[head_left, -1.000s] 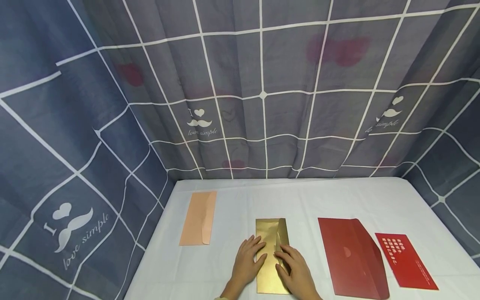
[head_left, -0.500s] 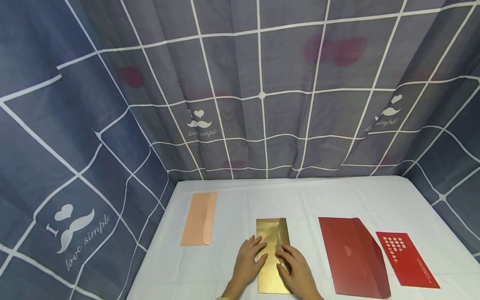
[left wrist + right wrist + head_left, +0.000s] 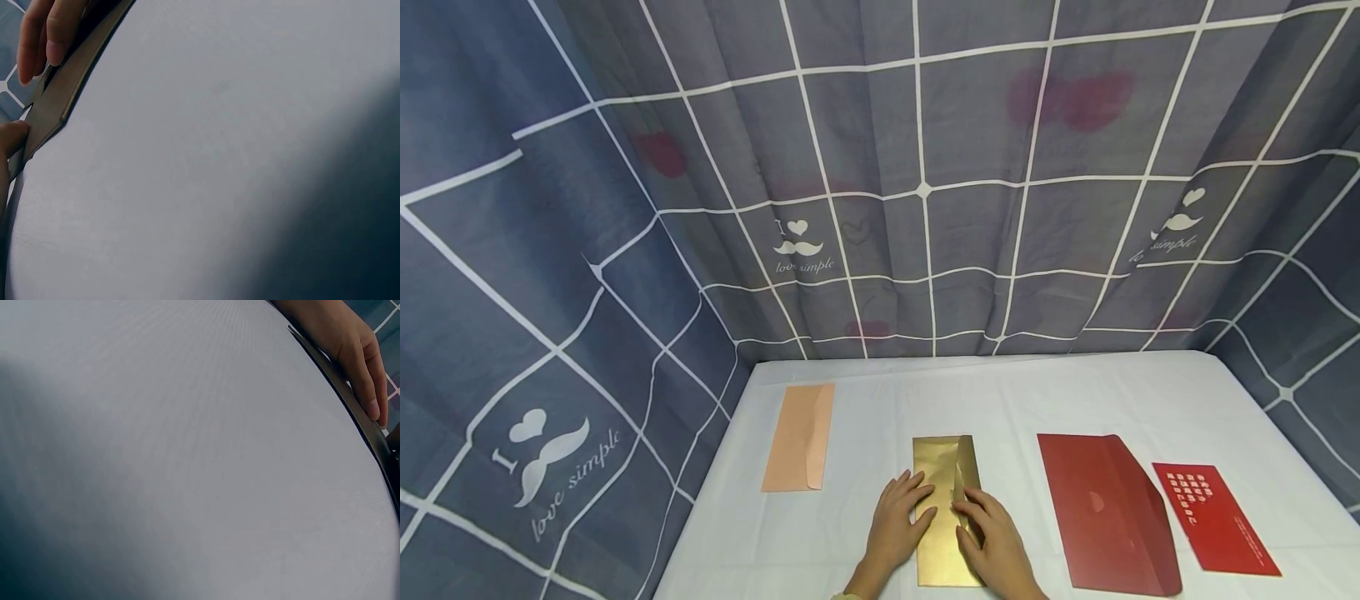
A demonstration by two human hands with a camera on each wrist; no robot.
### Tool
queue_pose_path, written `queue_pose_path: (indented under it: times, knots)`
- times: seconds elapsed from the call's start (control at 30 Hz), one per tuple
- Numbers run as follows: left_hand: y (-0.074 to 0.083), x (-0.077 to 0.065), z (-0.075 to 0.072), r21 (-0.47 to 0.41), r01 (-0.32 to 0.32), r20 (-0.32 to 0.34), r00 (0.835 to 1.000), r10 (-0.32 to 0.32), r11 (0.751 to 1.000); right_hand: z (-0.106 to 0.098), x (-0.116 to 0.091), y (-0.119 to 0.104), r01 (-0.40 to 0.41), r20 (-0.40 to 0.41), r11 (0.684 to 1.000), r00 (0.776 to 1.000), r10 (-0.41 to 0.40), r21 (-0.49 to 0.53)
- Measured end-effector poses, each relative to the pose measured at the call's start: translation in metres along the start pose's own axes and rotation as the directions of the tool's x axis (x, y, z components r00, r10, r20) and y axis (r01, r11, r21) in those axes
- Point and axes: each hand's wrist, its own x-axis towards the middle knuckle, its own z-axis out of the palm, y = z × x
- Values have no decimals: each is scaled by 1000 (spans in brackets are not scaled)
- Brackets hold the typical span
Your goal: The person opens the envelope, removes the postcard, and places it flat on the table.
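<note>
The left hand [image 3: 895, 523] (fingers spread) lies beside the right hand [image 3: 997, 537].

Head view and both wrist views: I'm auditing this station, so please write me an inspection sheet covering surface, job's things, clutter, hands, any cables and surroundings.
Surface: white table covering, with faint creases.
Job's things: gold envelope lying between the hands, flap along its right side.
Clutter: peach envelope to the left; dark red envelope and bright red card with white printing to the right.
Hands: left hand rests on the gold envelope, fingers spread; right hand touches the flap side, fingers bent; whether it pinches cannot be told.
Cables: nothing seen.
Surroundings: blue-grey curtain with white grid lines, behind and on both sides.
</note>
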Motion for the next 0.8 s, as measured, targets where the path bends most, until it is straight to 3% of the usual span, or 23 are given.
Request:
queue_pose_path:
  times: [0.43,0.8]
  knots:
    - [-1,0,-2,1,-21,-7,1000,21,1000,0,-2,-2,-95,-3,995,996,95,23]
    - [0,0,0,-4,-27,-13,1000,27,1000,-2,-1,-3,-89,-23,995,996,90,33]
